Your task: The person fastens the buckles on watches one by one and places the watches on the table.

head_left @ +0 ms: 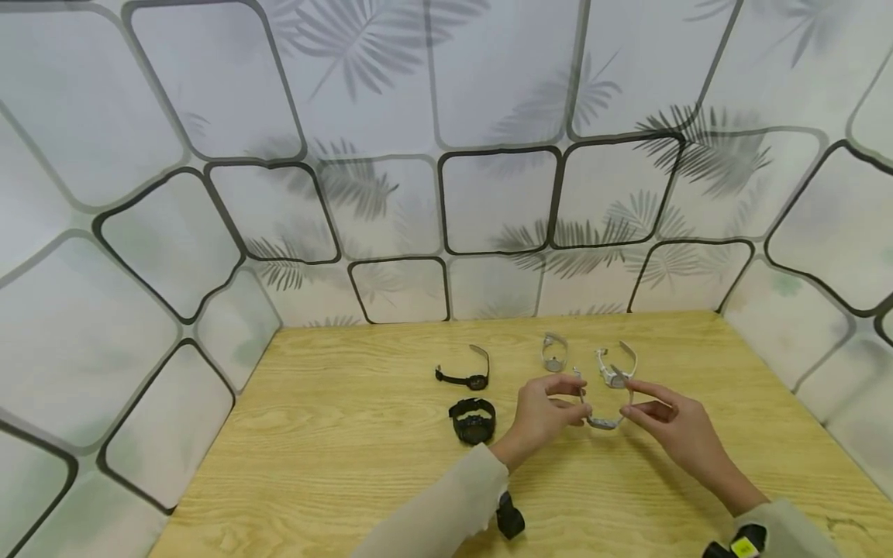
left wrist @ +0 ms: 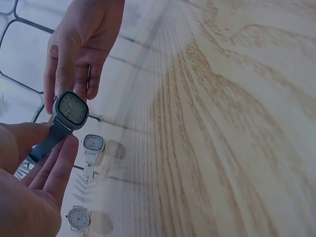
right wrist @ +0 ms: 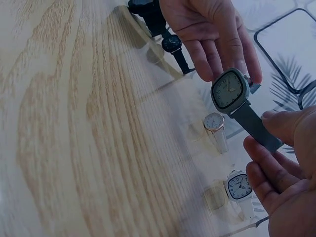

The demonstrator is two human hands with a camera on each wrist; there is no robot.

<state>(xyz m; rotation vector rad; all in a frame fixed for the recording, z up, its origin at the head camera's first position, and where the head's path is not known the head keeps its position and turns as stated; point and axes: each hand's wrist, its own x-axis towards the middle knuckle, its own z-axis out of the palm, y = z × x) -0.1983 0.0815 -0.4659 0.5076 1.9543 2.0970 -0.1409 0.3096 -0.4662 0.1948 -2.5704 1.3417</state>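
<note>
A grey wristwatch (head_left: 604,423) with a rounded-square face is held up above the table between both hands, its strap unbuckled. My left hand (head_left: 544,412) pinches one strap end between thumb and fingers. On the other side, my right hand (head_left: 673,425) pinches the opposite strap end. In the left wrist view, the grey watch (left wrist: 72,108) shows its pale dial in a dark border. The right wrist view also shows the dial of the grey watch (right wrist: 230,90) and its strap running to the right thumb and fingers.
Behind the hands lie a white square-faced watch (head_left: 615,380) and a pale-strapped round watch (head_left: 554,363). Left of them are a slim black watch (head_left: 477,382) and a bulky black watch (head_left: 474,428). A patterned wall (head_left: 398,287) borders the wooden table (head_left: 314,465).
</note>
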